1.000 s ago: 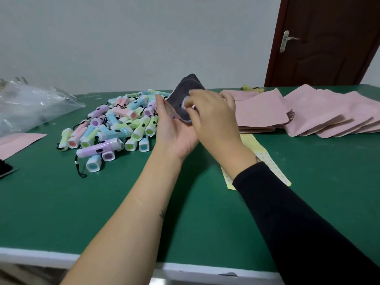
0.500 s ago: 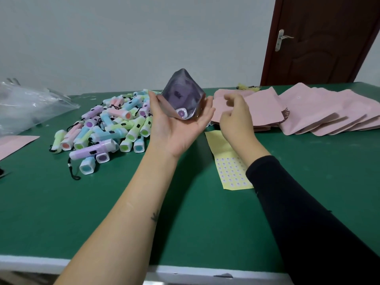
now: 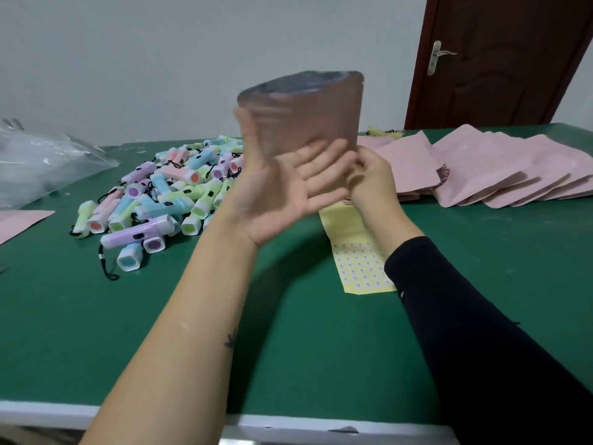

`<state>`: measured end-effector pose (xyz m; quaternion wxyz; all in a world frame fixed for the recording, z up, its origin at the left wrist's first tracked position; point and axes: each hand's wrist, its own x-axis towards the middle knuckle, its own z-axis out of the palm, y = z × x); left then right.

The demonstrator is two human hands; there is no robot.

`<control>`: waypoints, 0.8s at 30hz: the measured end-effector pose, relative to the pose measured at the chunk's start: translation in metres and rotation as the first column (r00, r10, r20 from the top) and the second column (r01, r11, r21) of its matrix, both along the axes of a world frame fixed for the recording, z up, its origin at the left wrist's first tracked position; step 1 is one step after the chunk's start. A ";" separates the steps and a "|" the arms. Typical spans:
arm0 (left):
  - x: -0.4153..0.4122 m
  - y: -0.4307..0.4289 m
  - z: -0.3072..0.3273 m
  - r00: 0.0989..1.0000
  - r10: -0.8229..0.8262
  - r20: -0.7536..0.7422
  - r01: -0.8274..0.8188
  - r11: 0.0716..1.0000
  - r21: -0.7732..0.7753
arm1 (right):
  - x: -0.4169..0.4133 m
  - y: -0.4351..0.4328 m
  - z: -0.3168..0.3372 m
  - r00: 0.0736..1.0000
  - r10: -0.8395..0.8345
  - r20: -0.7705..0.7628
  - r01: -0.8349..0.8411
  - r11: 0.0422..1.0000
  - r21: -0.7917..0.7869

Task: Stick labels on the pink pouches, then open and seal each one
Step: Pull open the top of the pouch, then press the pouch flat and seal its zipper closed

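Pouch [image 3: 308, 114] in hand, mouth opened. The pouch is held upright in the air above the middle of the desk [image 3: 96, 332], blurred by motion. Its top gapes into an oval that shows a grey lining, and its outer face is pink.

The left hand [image 3: 288, 194] lies open, palm toward the viewer and fingers straight and spread, against the pouch's lower end. The thumb rises along the pouch's left side. The right hand [image 3: 372, 178], in a black sleeve, has its fingers curled at the pouch's lower right corner and appears to pinch that edge, though blur hides the exact contact.

Below the hands, a yellow label sheet [image 3: 359, 264] lies flat on the desk. Small labels remain in rows on its near part, while its far part looks bare. To the right, the pink pouches [image 3: 500, 168] lie fanned and overlapping, flat and unopened. One carries a small pale dot, probably a label.

To the left is a heap of pastel torches [image 3: 173, 194], and beyond it a clear plastic bag [image 3: 41, 165]. A brown door [image 3: 513, 59] stands at the far right.

Progress, as judged: this pouch is opened but not yet sealed. Whether it bears a label cannot be seen. The fanned pouches await opening and sealing, so most of the task is left.
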<state>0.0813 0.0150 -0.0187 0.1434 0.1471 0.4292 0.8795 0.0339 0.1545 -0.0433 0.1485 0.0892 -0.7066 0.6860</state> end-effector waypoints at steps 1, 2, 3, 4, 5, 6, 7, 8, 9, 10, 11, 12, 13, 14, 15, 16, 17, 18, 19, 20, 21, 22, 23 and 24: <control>-0.002 -0.005 0.002 0.990 0.126 -0.063 -0.131 0.987 -0.091 | -0.001 0.001 0.002 1.000 -0.020 0.004 0.020 0.999 -0.033; -0.009 -0.013 -0.001 0.955 0.281 -0.099 -0.291 0.949 -0.119 | -0.001 0.003 0.003 1.000 -0.025 0.007 0.026 0.998 -0.060; -0.012 -0.018 -0.002 0.895 0.425 -0.139 -0.445 0.878 -0.178 | 0.001 0.006 0.005 1.000 -0.020 0.004 0.021 0.997 -0.077; -0.015 -0.023 -0.004 0.814 0.542 -0.211 -0.580 0.778 -0.240 | 0.002 0.007 0.006 1.000 0.003 0.009 -0.002 0.996 -0.087; -0.018 -0.028 -0.008 0.732 0.622 -0.277 -0.681 0.666 -0.304 | 0.002 0.009 0.006 0.999 0.028 0.018 -0.026 0.996 -0.083; -0.021 -0.034 -0.012 0.673 0.663 -0.328 -0.737 0.570 -0.362 | 0.002 0.010 0.006 0.998 0.054 0.030 -0.052 0.996 -0.067; -0.022 -0.039 -0.015 0.666 0.655 -0.355 -0.742 0.539 -0.398 | 0.002 0.011 0.006 0.997 0.069 0.045 -0.068 0.997 -0.029; -0.022 -0.044 -0.020 0.705 0.607 -0.365 -0.707 0.570 -0.418 | 0.002 0.011 0.006 0.995 0.085 0.059 -0.086 0.996 0.006; -0.022 -0.046 -0.022 0.762 0.546 -0.348 -0.648 0.625 -0.436 | 0.002 0.011 0.005 0.991 0.101 0.085 -0.104 0.994 0.031; -0.022 -0.046 -0.024 0.798 0.504 -0.331 -0.603 0.662 -0.445 | 0.002 0.011 0.005 0.988 0.117 0.103 -0.123 0.991 0.049; -0.023 -0.045 -0.026 0.810 0.489 -0.323 -0.586 0.677 -0.445 | 0.001 0.010 0.003 0.983 0.144 0.113 -0.150 0.987 0.053; -0.024 -0.044 -0.028 0.802 0.506 -0.316 -0.597 0.676 -0.432 | 0.001 0.010 0.002 0.976 0.182 0.122 -0.189 0.981 0.044; -0.026 -0.042 -0.029 0.785 0.539 -0.305 -0.619 0.667 -0.414 | 0.000 0.010 0.001 0.966 0.216 0.140 -0.221 0.975 0.022; -0.028 -0.040 -0.031 0.774 0.562 -0.293 -0.633 0.663 -0.400 | 0.001 0.010 0.001 0.954 0.252 0.161 -0.254 0.967 -0.011; -0.029 -0.039 -0.031 0.769 0.577 -0.275 -0.637 0.662 -0.395 | 0.000 0.011 0.000 0.940 0.291 0.181 -0.285 0.957 -0.058; -0.030 -0.038 -0.032 0.772 0.585 -0.249 -0.633 0.666 -0.395 | -0.001 0.011 0.000 0.925 0.330 0.190 -0.314 0.943 -0.109; -0.030 -0.037 -0.033 0.780 0.587 -0.218 -0.620 0.677 -0.395 | 0.000 0.011 0.000 0.908 0.371 0.196 -0.346 0.926 -0.151; -0.031 -0.036 -0.033 0.791 0.581 -0.193 -0.605 0.691 -0.396 | 0.000 0.011 -0.001 0.890 0.410 0.198 -0.378 0.908 -0.178; -0.030 -0.035 -0.033 0.805 0.569 -0.167 -0.583 0.709 -0.397 | 0.000 0.011 -0.001 0.874 0.439 0.208 -0.404 0.895 -0.190; -0.030 -0.035 -0.033 0.820 0.554 -0.141 -0.560 0.727 -0.397 | 0.000 0.011 -0.002 0.861 0.459 0.220 -0.426 0.886 -0.184; -0.030 -0.034 -0.033 0.832 0.542 -0.120 -0.541 0.741 -0.399 | 0.000 0.011 -0.003 0.852 0.468 0.236 -0.438 0.883 -0.170; -0.029 -0.034 -0.032 0.840 0.532 -0.109 -0.527 0.748 -0.403 | -0.001 0.011 -0.003 0.851 0.463 0.249 -0.438 0.886 -0.150; -0.029 -0.034 -0.031 0.845 0.526 -0.098 -0.516 0.755 -0.405 | -0.001 0.011 -0.004 0.857 0.446 0.257 -0.428 0.895 -0.127; -0.027 -0.035 -0.029 0.849 0.520 -0.091 -0.509 0.761 -0.402 | -0.002 0.012 -0.005 0.866 0.426 0.261 -0.414 0.905 -0.102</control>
